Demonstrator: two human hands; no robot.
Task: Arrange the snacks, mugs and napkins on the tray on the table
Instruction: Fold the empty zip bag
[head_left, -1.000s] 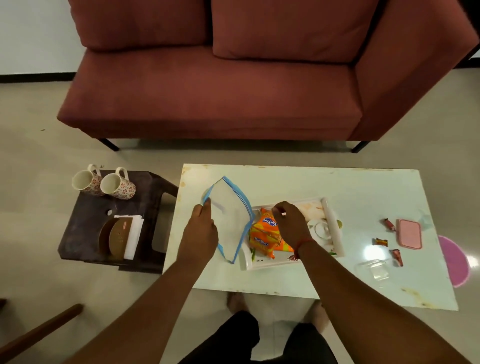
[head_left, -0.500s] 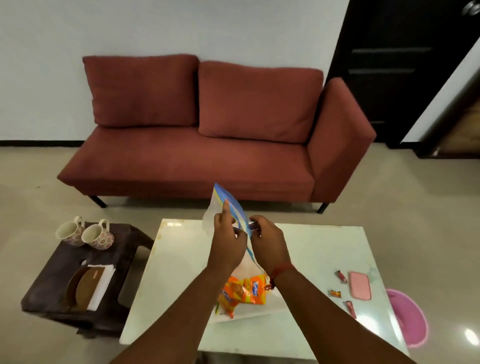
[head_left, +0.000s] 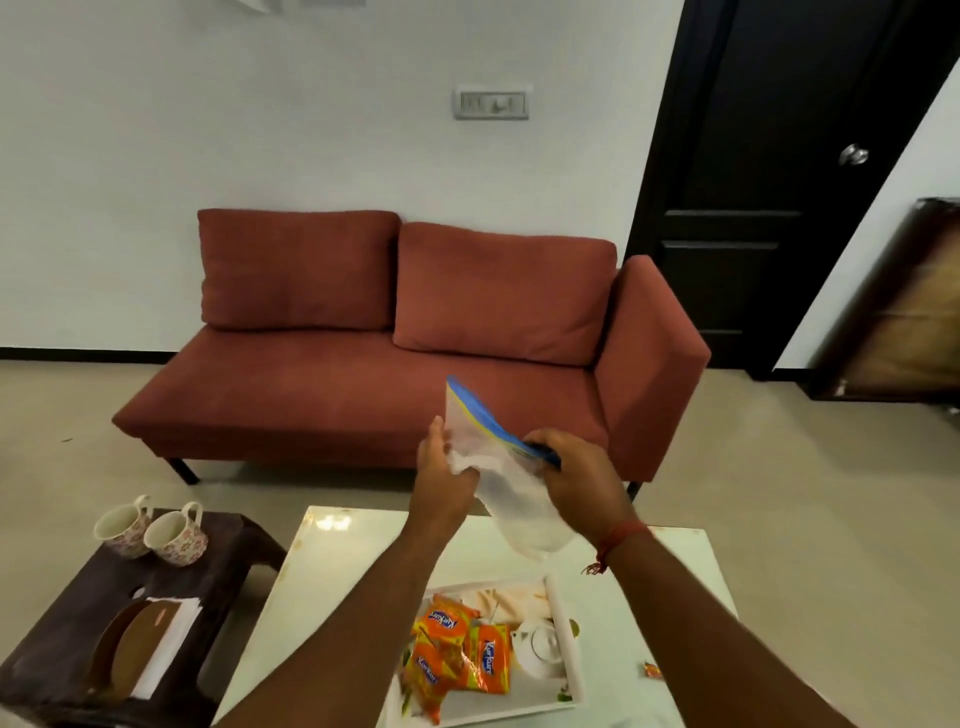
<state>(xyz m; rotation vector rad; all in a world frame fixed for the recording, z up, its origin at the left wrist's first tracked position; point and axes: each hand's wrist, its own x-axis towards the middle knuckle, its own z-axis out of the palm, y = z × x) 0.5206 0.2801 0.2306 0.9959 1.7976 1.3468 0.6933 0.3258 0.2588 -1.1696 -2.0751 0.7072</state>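
red sofa (head_left: 363, 384), black door (head_left: 753, 182), wall switch (head_left: 491, 104)

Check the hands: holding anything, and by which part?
Both hold the clear zip bag. The left hand grips its bunched side; the right hand grips the blue zip strip at the mouth.

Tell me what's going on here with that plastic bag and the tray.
A person holds an empty zip bag up over the white table, left hand and right hand both gripping it. Orange snack packets already lie on the tray. The two mugs and napkins are on the dark side table, not yet on the tray.
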